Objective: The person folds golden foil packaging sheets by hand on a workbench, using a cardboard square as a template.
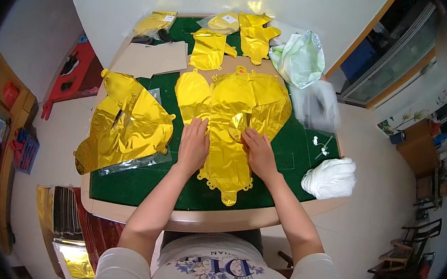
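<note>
A large flat gold foil piece (227,161) with small tabs along its edges lies on the green table top (283,191). My left hand (194,145) rests palm down on its left edge, fingers stretched forward. On the right side of the foil lies my right hand (259,152), its fingers spread near a folded, raised flap. Neither hand grips anything. Another gold foil piece (128,125) lies to the left, partly over clear plastic. Beyond the large piece are two smaller gold foil pieces (208,49) (256,35).
Brown cardboard (153,57) and bagged gold pieces (156,23) lie at the back left. A pale green plastic bag (301,58), clear plastic (318,108) and a white string bundle (330,178) are at the right. The beige table edge (173,218) runs before me.
</note>
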The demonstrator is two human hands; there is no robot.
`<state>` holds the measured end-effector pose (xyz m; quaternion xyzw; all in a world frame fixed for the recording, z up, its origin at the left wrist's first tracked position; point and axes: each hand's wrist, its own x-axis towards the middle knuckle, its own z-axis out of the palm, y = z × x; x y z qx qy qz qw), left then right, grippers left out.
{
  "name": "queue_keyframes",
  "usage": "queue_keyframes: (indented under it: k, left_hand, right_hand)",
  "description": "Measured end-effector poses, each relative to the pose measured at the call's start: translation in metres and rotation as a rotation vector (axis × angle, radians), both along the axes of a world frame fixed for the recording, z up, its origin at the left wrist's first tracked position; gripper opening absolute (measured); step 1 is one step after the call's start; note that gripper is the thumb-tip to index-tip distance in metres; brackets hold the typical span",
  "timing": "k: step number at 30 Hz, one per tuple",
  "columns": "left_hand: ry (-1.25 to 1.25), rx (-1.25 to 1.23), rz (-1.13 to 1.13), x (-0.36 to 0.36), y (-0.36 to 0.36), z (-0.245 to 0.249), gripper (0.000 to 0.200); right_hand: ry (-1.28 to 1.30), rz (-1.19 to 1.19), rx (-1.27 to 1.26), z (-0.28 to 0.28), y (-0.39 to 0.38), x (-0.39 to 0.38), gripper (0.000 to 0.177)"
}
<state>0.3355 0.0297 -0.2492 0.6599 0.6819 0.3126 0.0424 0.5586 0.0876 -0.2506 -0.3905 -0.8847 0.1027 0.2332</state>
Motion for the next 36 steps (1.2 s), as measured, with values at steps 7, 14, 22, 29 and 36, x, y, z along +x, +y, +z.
queue_keyframes:
  k: [7,14,22,29,36]
  left_hand:
    - [0.035,0.017,0.013,0.001,0.002,-0.006,0.042]
    - [0.081,-0.035,-0.013,0.011,-0.024,0.012,0.042]
    - [0.106,-0.07,-0.032,-0.003,-0.083,0.024,0.04]
    - [0.181,-0.078,-0.168,-0.021,-0.08,0.012,0.037]
    - [0.221,-0.113,-0.231,-0.022,-0.097,0.02,0.039]
  right_hand:
    - [0.007,-0.013,-0.016,0.002,0.004,-0.003,0.037]
    - [0.002,-0.012,-0.011,0.001,0.001,0.001,0.039]
    - [0.205,-0.04,0.007,0.008,0.005,-0.001,0.041]
    - [-0.014,-0.152,0.062,0.0,0.007,0.03,0.034]
    - [-0.047,-0.159,0.001,0.015,-0.021,0.038,0.033]
